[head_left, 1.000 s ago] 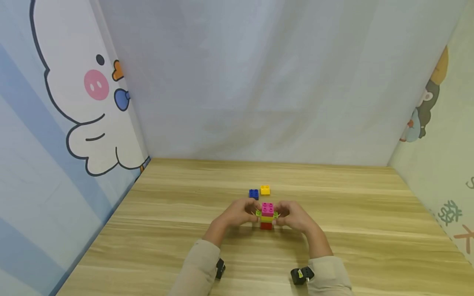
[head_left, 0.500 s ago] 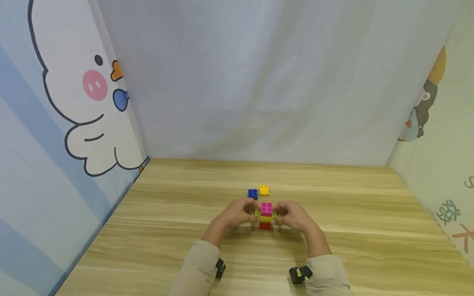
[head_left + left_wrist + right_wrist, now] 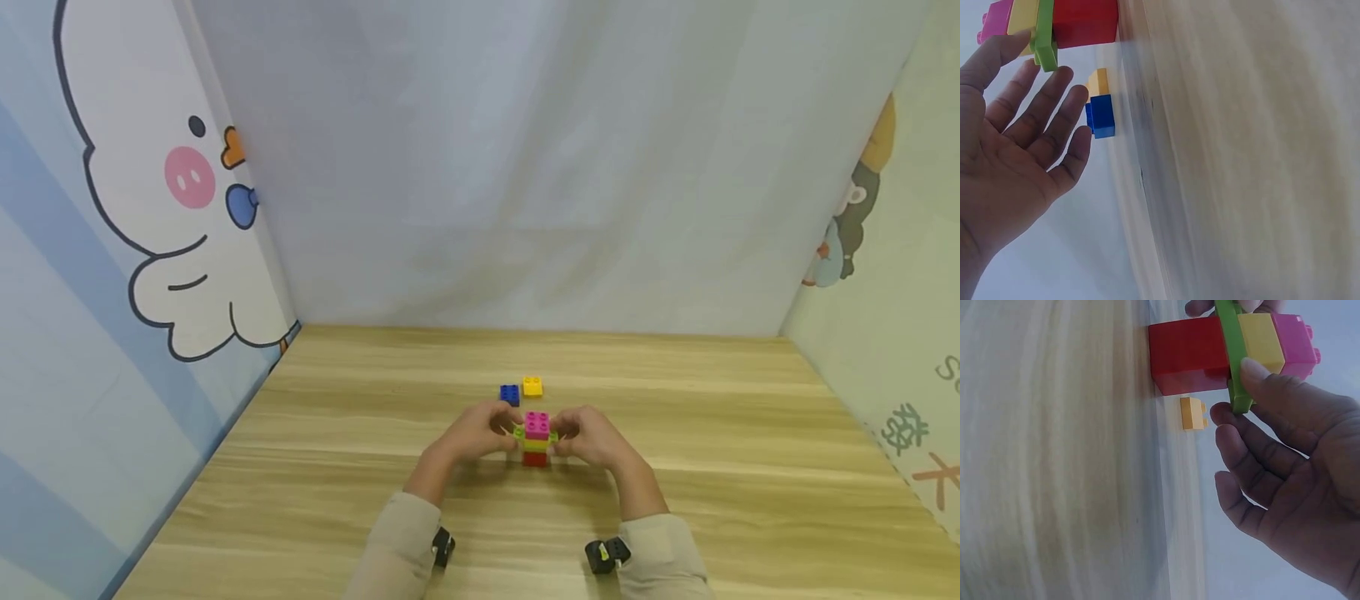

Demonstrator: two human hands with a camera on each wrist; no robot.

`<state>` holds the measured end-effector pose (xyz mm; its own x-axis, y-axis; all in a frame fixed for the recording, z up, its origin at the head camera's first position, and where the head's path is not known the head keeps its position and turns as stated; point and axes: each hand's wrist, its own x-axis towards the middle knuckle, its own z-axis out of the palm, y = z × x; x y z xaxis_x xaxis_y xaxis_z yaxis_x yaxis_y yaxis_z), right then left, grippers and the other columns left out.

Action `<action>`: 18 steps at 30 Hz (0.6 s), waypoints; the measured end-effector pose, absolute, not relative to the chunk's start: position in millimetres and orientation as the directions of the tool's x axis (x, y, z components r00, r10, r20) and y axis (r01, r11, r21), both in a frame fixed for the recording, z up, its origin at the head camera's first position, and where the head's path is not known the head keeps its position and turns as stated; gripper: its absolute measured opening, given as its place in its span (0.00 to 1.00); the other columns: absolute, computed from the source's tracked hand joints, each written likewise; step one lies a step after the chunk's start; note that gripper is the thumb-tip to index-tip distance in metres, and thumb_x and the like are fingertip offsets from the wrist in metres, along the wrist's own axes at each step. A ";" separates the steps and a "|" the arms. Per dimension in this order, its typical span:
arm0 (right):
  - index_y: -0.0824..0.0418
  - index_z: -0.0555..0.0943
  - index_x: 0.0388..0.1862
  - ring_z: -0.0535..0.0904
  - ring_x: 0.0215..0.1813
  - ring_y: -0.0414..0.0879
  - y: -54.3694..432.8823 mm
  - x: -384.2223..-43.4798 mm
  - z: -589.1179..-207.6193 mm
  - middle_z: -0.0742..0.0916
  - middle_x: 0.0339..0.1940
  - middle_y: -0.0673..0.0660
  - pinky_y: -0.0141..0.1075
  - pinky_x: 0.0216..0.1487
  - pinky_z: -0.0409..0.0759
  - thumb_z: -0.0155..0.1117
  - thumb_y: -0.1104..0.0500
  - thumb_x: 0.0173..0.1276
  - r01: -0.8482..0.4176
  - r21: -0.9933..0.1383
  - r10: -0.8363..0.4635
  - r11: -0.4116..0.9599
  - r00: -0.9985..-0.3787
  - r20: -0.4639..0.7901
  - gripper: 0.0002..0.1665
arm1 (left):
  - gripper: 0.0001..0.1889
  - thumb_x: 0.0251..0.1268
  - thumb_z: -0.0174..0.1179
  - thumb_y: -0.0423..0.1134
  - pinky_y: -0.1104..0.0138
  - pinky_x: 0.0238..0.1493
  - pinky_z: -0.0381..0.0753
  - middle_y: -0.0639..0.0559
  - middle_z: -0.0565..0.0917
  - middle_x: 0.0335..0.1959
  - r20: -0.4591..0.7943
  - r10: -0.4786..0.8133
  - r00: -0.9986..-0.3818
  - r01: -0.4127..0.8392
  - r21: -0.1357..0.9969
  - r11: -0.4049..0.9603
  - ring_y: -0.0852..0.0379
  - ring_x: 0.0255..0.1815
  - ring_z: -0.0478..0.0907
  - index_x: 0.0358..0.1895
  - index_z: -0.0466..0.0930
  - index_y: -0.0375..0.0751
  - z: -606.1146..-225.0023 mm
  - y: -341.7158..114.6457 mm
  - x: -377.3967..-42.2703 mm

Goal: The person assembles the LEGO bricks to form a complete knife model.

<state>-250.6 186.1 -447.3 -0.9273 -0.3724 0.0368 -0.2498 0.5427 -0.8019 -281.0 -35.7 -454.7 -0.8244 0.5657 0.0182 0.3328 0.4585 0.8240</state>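
A stack of toy building bricks stands upright on the table between the two hands. Its red brick (image 3: 1188, 356) is lowest, with a thin green brick (image 3: 1235, 356) lying across it and jutting out on both sides. Above that come a yellow brick (image 3: 1261, 340) and, topmost, a pink brick (image 3: 537, 425). My left hand (image 3: 478, 432) pinches the green brick's left end, thumb against the near side. At the opposite end, my right hand (image 3: 592, 437) grips the green brick between thumb and index finger, its other fingers loosely bent in the right wrist view.
Behind the stack, a blue brick (image 3: 509, 395) and another yellow brick (image 3: 532, 387) lie apart from it on the wooden table (image 3: 360, 383). A pale curtain (image 3: 480, 167) hangs along the far edge, and printed cloths flank the table.
The head view has shifted slightly. Both hands and the stack keep the same places relative to each other.
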 end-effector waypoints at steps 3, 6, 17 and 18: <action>0.71 0.81 0.40 0.77 0.33 0.45 185.0 -251.5 -446.6 0.83 0.30 0.53 0.38 0.35 0.77 0.71 0.68 0.50 -0.256 -0.796 -0.373 0.548 -0.927 0.041 0.16 | 0.16 0.54 0.66 0.33 0.63 0.43 0.77 0.49 0.80 0.41 0.019 0.556 -0.831 0.325 0.827 0.458 0.53 0.42 0.78 0.47 0.78 0.37 -454.4 -39.3 -282.5; 0.71 0.81 0.40 0.78 0.33 0.45 184.3 -251.4 -445.0 0.84 0.30 0.54 0.38 0.36 0.77 0.71 0.68 0.50 -0.257 -0.792 -0.376 0.554 -0.926 0.037 0.17 | 0.16 0.55 0.65 0.35 0.62 0.42 0.78 0.49 0.80 0.41 0.018 0.545 -0.838 0.317 0.829 0.460 0.53 0.41 0.78 0.48 0.78 0.38 -453.8 -41.6 -284.1; 0.70 0.81 0.40 0.78 0.34 0.46 185.8 -250.9 -444.7 0.83 0.30 0.53 0.39 0.37 0.78 0.71 0.67 0.50 -0.246 -0.779 -0.365 0.577 -0.931 0.024 0.16 | 0.15 0.57 0.64 0.33 0.60 0.43 0.77 0.42 0.80 0.44 0.070 0.484 -0.872 0.327 0.819 0.471 0.49 0.42 0.77 0.48 0.78 0.34 -458.8 -47.8 -297.2; 0.70 0.81 0.40 0.77 0.34 0.46 185.8 -251.0 -444.8 0.83 0.31 0.53 0.39 0.37 0.78 0.71 0.67 0.50 -0.243 -0.780 -0.361 0.577 -0.932 0.023 0.16 | 0.15 0.57 0.64 0.33 0.59 0.44 0.77 0.42 0.80 0.44 0.070 0.473 -0.878 0.321 0.820 0.475 0.49 0.43 0.77 0.48 0.78 0.34 -459.6 -47.9 -298.5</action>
<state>-251.0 185.8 -444.8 -0.9322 -0.3612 0.0230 -0.2427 0.5765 -0.7802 -298.5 -47.9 -459.6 -0.8782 0.4733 0.0695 0.3207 0.4746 0.8197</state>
